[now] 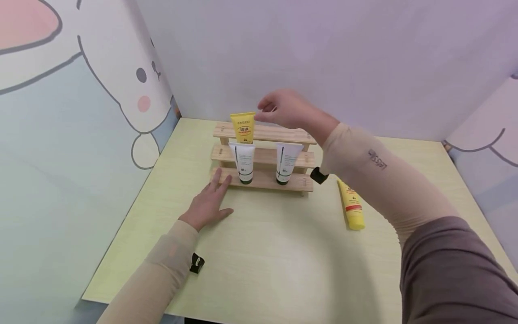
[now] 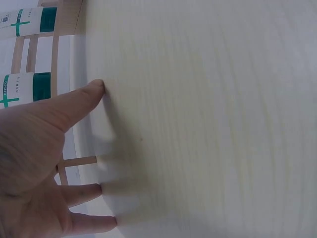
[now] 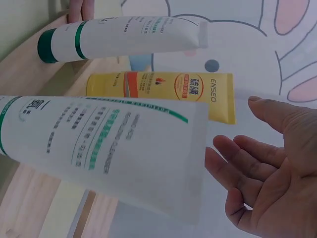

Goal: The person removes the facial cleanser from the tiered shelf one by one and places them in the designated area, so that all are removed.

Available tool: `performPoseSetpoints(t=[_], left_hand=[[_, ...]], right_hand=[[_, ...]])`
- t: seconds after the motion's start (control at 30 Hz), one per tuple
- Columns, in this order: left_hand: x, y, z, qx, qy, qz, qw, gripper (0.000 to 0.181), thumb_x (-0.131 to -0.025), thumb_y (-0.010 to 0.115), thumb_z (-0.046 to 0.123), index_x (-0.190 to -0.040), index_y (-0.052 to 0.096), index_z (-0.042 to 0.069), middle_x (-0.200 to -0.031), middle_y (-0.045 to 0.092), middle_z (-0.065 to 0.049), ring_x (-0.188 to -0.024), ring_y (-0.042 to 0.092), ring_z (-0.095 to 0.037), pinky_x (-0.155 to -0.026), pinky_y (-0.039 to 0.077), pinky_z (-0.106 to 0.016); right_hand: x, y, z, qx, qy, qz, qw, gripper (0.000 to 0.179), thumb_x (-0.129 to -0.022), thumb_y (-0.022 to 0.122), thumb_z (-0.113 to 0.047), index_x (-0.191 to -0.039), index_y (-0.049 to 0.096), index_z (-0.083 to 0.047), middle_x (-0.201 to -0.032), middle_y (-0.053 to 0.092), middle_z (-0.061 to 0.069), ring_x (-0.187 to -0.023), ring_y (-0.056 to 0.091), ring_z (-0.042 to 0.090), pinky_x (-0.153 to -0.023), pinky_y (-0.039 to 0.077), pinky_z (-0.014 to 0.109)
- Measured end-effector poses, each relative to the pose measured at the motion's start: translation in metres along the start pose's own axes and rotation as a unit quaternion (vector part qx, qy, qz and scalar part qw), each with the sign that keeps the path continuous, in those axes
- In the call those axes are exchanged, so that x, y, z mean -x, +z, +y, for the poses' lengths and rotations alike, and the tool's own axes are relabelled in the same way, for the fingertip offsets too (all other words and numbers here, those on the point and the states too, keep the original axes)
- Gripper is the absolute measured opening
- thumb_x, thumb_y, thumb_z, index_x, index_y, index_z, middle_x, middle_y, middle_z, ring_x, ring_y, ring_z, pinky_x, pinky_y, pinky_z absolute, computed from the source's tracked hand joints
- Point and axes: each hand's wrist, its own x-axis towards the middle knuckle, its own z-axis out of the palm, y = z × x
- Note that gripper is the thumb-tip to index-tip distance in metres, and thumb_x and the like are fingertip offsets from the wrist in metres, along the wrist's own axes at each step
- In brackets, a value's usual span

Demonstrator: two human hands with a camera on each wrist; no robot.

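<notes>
A yellow tube (image 1: 243, 128) stands cap-down on the wooden tiered rack (image 1: 265, 178), its base hidden in the head view behind a white tube (image 1: 244, 163). Another white tube (image 1: 288, 162) is upright on the same bottom tier, to the right. My right hand (image 1: 286, 109) hovers beside the yellow tube's top edge; the right wrist view shows a gap between its loosely bent fingers (image 3: 250, 158) and the yellow tube (image 3: 163, 94). My left hand (image 1: 208, 204) is spread at the rack's lower left end, fingertips by the bottom tier. Whether they touch the rack I cannot tell.
A second yellow tube (image 1: 351, 204) lies on the pale table (image 1: 267, 265), right of the rack and partly under my right forearm. Behind the table rises a plain wall (image 1: 323, 54); a cartoon-printed wall (image 1: 109, 148) borders the left side.
</notes>
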Motion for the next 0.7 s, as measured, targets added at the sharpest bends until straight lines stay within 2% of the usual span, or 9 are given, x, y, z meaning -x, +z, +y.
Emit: performPoseSetpoints(t=[0.07, 0.27, 0.53, 0.7], left_hand=[[-0.001, 0.000, 0.000, -0.001, 0.000, 0.002, 1.0000, 0.101, -0.095, 0.079, 0.035, -0.169, 0.016, 0.010, -0.176, -0.007, -0.023, -0.147, 0.040, -0.056, -0.101, 0.052, -0.068], [-0.001, 0.001, 0.001, 0.000, 0.001, 0.000, 1.0000, 0.101, -0.095, 0.079, 0.035, -0.169, 0.015, 0.011, -0.176, -0.008, -0.023, -0.147, 0.039, -0.057, -0.101, 0.052, -0.069], [-0.001, 0.002, 0.001, -0.002, 0.003, 0.005, 1.0000, 0.101, -0.095, 0.078, 0.035, -0.169, 0.015, 0.010, -0.176, -0.007, -0.023, -0.146, 0.040, -0.057, -0.100, 0.053, -0.069], [-0.001, 0.003, 0.002, 0.003, 0.004, 0.005, 1.0000, 0.101, -0.095, 0.078, 0.036, -0.169, 0.015, 0.010, -0.175, -0.007, -0.023, -0.146, 0.040, -0.057, -0.100, 0.053, -0.069]], right_hand=[[-0.008, 0.004, -0.006, 0.017, -0.006, -0.011, 0.9998, 0.053, -0.105, 0.063, -0.038, -0.148, 0.059, -0.008, -0.144, 0.066, 0.009, -0.135, 0.060, 0.025, -0.114, 0.049, 0.042], [-0.023, 0.018, -0.015, 0.024, -0.011, -0.030, 0.9992, 0.043, -0.106, 0.063, -0.027, -0.144, 0.063, -0.008, -0.139, 0.067, 0.010, -0.128, 0.062, 0.026, -0.108, 0.052, 0.042], [-0.029, 0.024, -0.012, 0.004, -0.006, -0.001, 1.0000, 0.038, -0.108, 0.060, -0.023, -0.141, 0.065, -0.006, -0.137, 0.068, 0.011, -0.117, 0.064, 0.023, -0.099, 0.055, 0.041], [-0.019, 0.010, -0.005, -0.007, 0.000, 0.019, 0.9998, 0.039, -0.108, 0.059, -0.024, -0.142, 0.064, -0.006, -0.137, 0.069, 0.011, -0.116, 0.063, 0.023, -0.099, 0.052, 0.041]])
